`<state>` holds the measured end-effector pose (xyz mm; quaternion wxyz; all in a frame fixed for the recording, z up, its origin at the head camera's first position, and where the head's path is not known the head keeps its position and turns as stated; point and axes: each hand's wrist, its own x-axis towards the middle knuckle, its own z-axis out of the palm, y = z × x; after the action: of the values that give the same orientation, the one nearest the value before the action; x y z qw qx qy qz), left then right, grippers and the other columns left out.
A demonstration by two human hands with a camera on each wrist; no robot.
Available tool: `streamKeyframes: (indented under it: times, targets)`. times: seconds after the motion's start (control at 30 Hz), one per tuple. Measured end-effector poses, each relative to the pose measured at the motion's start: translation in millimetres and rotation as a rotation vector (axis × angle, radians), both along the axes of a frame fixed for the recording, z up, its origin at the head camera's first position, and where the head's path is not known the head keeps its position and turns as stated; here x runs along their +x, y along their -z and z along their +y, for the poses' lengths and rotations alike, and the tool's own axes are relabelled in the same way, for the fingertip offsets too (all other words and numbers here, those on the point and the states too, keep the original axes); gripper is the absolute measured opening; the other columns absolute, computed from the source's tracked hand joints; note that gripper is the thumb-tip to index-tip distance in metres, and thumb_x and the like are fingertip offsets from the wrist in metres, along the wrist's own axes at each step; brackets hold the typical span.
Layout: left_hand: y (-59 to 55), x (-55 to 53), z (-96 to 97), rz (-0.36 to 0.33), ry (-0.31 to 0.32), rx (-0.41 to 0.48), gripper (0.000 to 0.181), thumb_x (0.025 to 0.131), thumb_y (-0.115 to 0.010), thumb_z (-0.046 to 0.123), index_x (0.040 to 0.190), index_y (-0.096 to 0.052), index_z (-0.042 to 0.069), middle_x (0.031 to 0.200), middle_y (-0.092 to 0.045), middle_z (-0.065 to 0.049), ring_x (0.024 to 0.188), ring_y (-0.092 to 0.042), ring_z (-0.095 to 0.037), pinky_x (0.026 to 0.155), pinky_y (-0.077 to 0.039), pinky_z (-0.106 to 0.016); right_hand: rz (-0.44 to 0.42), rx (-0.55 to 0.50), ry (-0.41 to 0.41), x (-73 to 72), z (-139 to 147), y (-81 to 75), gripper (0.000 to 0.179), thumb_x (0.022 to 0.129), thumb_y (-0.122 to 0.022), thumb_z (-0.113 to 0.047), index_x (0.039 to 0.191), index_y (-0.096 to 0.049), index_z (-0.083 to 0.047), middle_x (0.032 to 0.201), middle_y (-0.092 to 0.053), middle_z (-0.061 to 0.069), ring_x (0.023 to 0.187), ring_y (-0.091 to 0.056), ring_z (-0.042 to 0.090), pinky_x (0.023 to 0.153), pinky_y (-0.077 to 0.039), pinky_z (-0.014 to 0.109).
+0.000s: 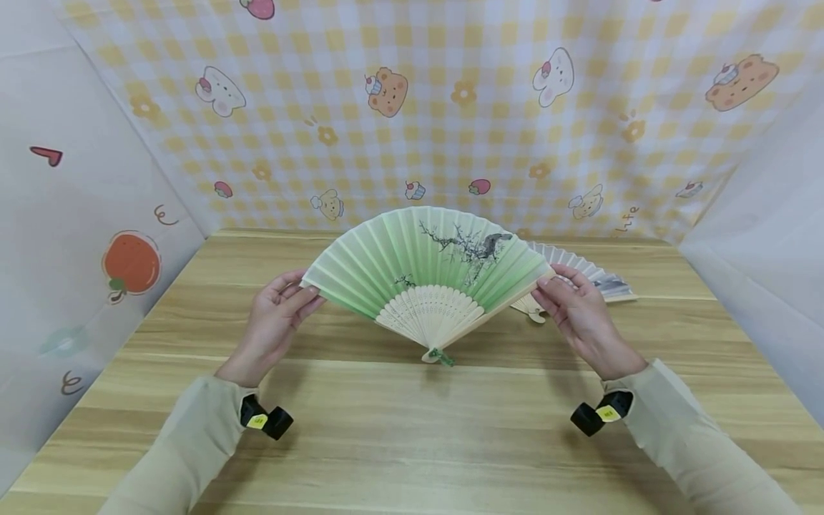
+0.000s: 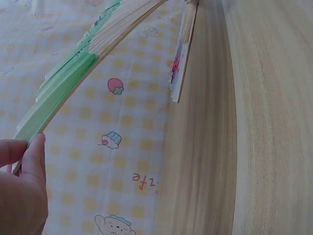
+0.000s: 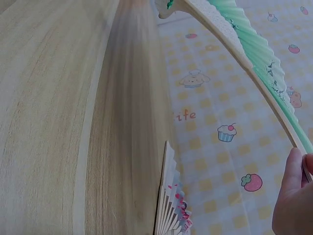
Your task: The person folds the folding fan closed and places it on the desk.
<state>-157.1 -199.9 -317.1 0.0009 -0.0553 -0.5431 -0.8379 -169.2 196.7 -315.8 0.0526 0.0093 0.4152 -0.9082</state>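
Note:
A green folding fan [image 1: 367, 265] is spread wide above the table, with a dark blossom branch on its leaf and pale pierced ribs. My left hand [image 1: 270, 322] pinches its left end between thumb and fingers. The opposite end is pinched by my right hand [image 1: 586, 322]. At the bottom, the ribs meet at a pivot with a green tassel [image 1: 444, 357]. Behind my right hand lies a second spread fan [image 1: 608, 281], pale with a darker print and partly hidden. Pink-red marks show on a fan [image 3: 173, 205] low in the right wrist view.
A wooden table [image 1: 438, 443] reaches back to a yellow checked cloth [image 1: 438, 136] with cartoon prints. Pale printed sheets stand at the left side [image 1: 58, 214] and the right side [image 1: 766, 214]. Each wrist wears a small black camera, such as the left one [image 1: 278, 423].

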Motion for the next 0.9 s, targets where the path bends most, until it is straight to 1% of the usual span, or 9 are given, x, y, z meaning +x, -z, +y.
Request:
streamKeyframes:
  times: [0.1, 0.33, 0.47, 0.73, 0.9]
  targets:
    - [-0.3, -0.9, 1.8, -0.001, 0.001, 0.003, 0.018, 0.085, -0.051, -0.007, 0.096, -0.056, 0.007, 0.093, -0.061, -0.004, 0.086, -0.061, -0.013, 0.079, -0.049, -0.023, 0.0, 0.008, 0.002, -0.4, -1, -0.2, 0.024, 0.084, -0.051, 0.011, 0.102, -0.041, -0.001, 0.088, -0.06, 0.009, 0.078, -0.063, 0.017, 0.076, -0.051, 0.023]
    - [-1.4, -1.7, 6.3, -0.023, 0.008, -0.006, 0.019, 0.084, -0.053, -0.007, 0.096, -0.057, 0.007, 0.093, -0.061, -0.004, 0.086, -0.061, -0.013, 0.079, -0.049, -0.022, -0.012, 0.061, -0.005, -1.1, -4, -2.7, 0.027, 0.084, -0.053, 0.007, 0.105, -0.039, -0.001, 0.09, -0.059, 0.008, 0.078, -0.062, 0.016, 0.077, -0.05, 0.022]
    - [-1.3, -2.4, 9.4, -0.017, 0.015, -0.01, 0.019, 0.085, -0.052, -0.007, 0.096, -0.057, 0.008, 0.093, -0.061, -0.004, 0.086, -0.061, -0.013, 0.079, -0.049, -0.023, -0.011, 0.041, -0.011, -0.7, -5, -2.6, 0.023, 0.084, -0.053, 0.007, 0.102, -0.044, -0.002, 0.091, -0.06, 0.009, 0.08, -0.062, 0.017, 0.078, -0.05, 0.023]
    - [0.9, -2.0, 13.9, -0.003, 0.041, 0.012, 0.021, 0.085, -0.05, -0.009, 0.093, -0.059, 0.009, 0.092, -0.062, -0.003, 0.085, -0.062, -0.013, 0.077, -0.05, -0.023, -0.013, 0.019, -0.017, 1.4, -6, -2.0, 0.02, 0.084, -0.053, 0.007, 0.1, -0.046, -0.003, 0.09, -0.062, 0.009, 0.079, -0.063, 0.017, 0.076, -0.051, 0.023]
    - [2.1, -0.8, 15.4, -0.002, 0.045, -0.016, 0.019, 0.085, -0.052, -0.006, 0.094, -0.058, 0.009, 0.092, -0.061, -0.003, 0.086, -0.061, -0.013, 0.078, -0.049, -0.022, -0.005, 0.019, -0.022, 2.4, -6, -1.8, 0.019, 0.084, -0.053, 0.007, 0.1, -0.047, -0.003, 0.09, -0.062, 0.009, 0.08, -0.063, 0.017, 0.076, -0.051, 0.023]
